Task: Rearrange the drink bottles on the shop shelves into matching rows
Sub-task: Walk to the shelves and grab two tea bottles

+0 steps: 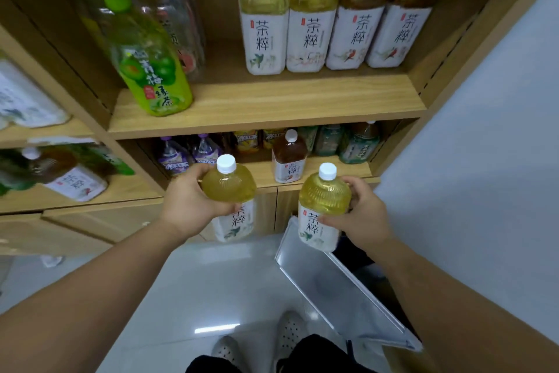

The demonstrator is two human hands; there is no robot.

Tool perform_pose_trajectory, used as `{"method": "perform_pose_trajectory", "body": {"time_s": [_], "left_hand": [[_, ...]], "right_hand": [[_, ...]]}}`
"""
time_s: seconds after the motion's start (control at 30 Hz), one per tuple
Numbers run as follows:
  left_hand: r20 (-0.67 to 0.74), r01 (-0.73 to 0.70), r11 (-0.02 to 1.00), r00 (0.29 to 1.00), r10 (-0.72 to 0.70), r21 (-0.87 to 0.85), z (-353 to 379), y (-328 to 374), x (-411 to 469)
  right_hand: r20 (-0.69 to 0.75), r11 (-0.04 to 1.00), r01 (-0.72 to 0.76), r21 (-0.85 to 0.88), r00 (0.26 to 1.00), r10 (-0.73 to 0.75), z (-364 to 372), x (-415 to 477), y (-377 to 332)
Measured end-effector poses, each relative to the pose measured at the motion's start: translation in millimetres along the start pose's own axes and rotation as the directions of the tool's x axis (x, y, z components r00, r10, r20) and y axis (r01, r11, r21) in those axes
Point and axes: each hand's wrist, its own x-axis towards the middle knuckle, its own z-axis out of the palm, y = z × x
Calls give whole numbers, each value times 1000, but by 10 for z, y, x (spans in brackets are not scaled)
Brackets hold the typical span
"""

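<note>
Left hand [189, 201] grips left bottle [229, 188], yellow tea, 8 o'clock of centre, in front of lower shelf [332, 171]. Right hand [364, 217] grips right bottle [324, 200], same kind, 4 o'clock. Tea row [332, 24] on upper shelf [266, 106], 12 o'clock; green bottle [148, 70] at 10.

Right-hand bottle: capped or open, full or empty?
Capped and full: the bottle in the right hand has its white cap on, and yellow tea fills it up to the neck.
</note>
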Motion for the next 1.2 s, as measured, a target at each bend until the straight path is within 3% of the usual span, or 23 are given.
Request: {"method": "perform_pose_trajectory", "body": {"time_s": [0.37,0.73,0.87,1.03,1.2], "left_hand": [[-114,-214,971,973,202,-108,-1000,1397,-444],[-244,-503,834,858,452,-226,-1512,3009,-740],[-281,-568,775,819,500,-277,-1627,3566,-748],[-283,-622,751,778,561,-221,-1714,4226,-636],[-259,-571,786,817,516,-237,-1661,4645,-348]], "right_hand": [[-7,969,241,61,971,-241,-876,-234,-1464],[-170,847,523,97,847,-503,-1753,-146,-2489],[-251,820,565,90,810,-531,-2175,-130,-2661],[-343,812,580,68,778,-527,-2549,-100,-2791],[-395,806,589,69,758,-520,-2762,-41,-2973]]}}
